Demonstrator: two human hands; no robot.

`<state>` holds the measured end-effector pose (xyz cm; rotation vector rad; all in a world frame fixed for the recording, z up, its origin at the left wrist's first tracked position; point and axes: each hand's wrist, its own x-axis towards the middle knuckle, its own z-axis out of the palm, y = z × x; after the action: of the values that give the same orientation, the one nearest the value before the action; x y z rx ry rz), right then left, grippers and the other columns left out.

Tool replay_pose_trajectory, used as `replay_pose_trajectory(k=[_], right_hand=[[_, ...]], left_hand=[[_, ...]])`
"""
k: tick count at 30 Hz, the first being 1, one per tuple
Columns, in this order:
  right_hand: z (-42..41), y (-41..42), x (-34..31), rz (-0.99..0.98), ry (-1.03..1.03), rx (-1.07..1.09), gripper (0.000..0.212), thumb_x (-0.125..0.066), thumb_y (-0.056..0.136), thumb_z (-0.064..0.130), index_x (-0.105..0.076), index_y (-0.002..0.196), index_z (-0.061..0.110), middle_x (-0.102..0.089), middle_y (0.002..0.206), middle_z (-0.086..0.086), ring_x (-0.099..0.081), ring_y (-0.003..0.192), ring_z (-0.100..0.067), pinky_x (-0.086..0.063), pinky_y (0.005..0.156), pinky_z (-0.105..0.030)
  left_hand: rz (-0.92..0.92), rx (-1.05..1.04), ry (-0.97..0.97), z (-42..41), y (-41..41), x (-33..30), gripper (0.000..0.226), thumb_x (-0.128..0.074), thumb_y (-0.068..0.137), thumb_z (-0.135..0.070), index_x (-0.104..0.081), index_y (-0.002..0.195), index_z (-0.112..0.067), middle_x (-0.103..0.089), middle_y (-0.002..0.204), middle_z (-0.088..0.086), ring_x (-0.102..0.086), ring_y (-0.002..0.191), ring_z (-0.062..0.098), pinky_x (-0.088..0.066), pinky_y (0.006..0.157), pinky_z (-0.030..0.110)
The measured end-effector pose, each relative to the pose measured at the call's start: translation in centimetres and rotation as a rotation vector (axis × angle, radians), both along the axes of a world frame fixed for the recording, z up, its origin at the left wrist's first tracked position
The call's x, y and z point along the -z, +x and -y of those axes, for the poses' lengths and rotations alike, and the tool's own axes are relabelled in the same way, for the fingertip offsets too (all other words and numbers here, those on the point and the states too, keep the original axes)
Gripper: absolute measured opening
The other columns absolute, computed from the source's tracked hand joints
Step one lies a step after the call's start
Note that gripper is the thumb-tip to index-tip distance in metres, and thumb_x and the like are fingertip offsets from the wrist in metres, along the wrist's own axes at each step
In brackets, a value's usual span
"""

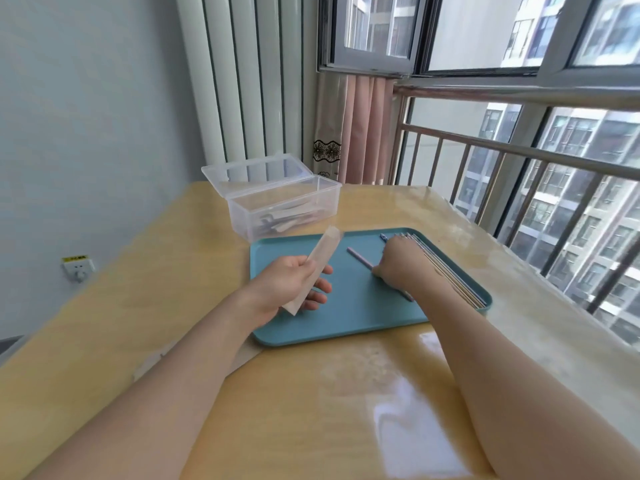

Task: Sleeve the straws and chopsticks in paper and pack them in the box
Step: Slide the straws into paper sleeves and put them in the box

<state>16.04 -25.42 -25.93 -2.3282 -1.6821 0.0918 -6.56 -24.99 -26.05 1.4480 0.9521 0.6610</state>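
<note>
Setting: corner by a barred window, yellow-topped table (311,393) under a glossy clear cover, grey wall to the left

Item 1: teal tray (346,320), rectangular, flat on the table in front of the person

Item 2: left hand (294,285), over the tray's left edge, thumb and fingers pinching a paper sleeve (313,270); the sleeve is long, flat, pale, tilted with its upper end toward the box

Item 3: right hand (401,265), lowered onto the tray, back of hand uppermost, fingers curled over a lilac straw (360,257); the straw lies diagonally on the tray floor, its far end showing beyond the knuckles, its near end showing past the wrist; the grip itself is hidden under the hand

Item 4: bundle of chopsticks and straws (450,275), thin rods lying side by side along the tray's right rim, just beside the right hand

Item 5: clear plastic box (287,209), just beyond the tray's far left corner, hinged lid open and standing up behind; several sleeved pieces (287,220) lie on its bottom

Item 6: white wall socket (79,268), on the left wall, below table level

Item 7: pink curtain (363,133), hanging in the corner beyond the box
</note>
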Motion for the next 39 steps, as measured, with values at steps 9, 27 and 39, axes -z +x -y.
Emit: replay_pose_trajectory(k=[9,27,39], right_hand=[[0.9,-1.3,-1.5,-1.486,0.351,-0.155,0.005,-0.061,0.096,0.000,-0.064,0.099,-0.003,-0.067,0.077,-0.013,-0.056,0.054,-0.009,-0.052,0.054,-0.015],[0.6,-0.4,-0.7,-1.763,0.566,-0.113,0.013,-0.070,0.090,0.007,-0.063,0.099,0.002,-0.071,0.078,-0.009,-0.066,0.064,-0.011,-0.058,0.063,-0.018],[1.0,-0.6,-0.6,-1.621,0.393,-0.171,0.012,-0.072,0.089,0.005,-0.064,0.098,0.004,-0.070,0.086,-0.013,-0.060,0.062,-0.013,-0.055,0.058,-0.018]], left_hand=[[0.001,0.052,-0.006,-0.9,-1.0,0.9,0.039,-0.036,0.108,-0.032,-0.068,0.118,-0.012,-0.056,0.071,0.002,-0.052,0.057,0.012,-0.047,0.055,0.022],[0.012,0.184,0.035,-0.9,-1.3,1.1,0.031,-0.040,0.108,-0.031,-0.061,0.128,-0.020,-0.064,0.077,0.003,-0.055,0.066,0.013,-0.049,0.067,0.027],[0.026,0.152,0.024,-0.9,-1.4,1.0,0.029,-0.043,0.106,-0.032,-0.060,0.129,-0.023,-0.060,0.074,0.001,-0.051,0.059,0.010,-0.048,0.058,0.022]])
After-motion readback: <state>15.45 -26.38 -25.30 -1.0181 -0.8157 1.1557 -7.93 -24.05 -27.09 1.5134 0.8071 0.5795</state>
